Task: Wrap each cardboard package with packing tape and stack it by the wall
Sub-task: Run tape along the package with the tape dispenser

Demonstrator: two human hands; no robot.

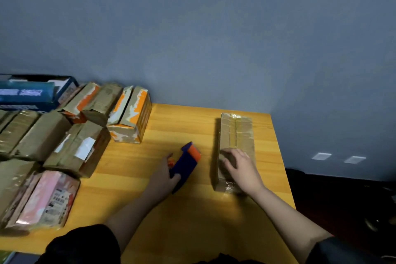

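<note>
A long brown cardboard package point(235, 135), shiny with tape, lies on the right part of the wooden table point(184, 216), its far end near the wall. My right hand point(241, 169) rests flat on its near half, fingers spread over the top. Left of it lies a blue and orange tape dispenser point(186, 164) on the table. My left hand point(166, 174) is closed around the dispenser's near end.
Several cardboard packages point(79, 150) crowd the table's left side, some with orange print point(132, 118), one pink point(45, 199). A blue box point(27, 92) sits at the far left by the grey-blue wall point(214, 38). The table's right edge drops to dark floor point(347, 199).
</note>
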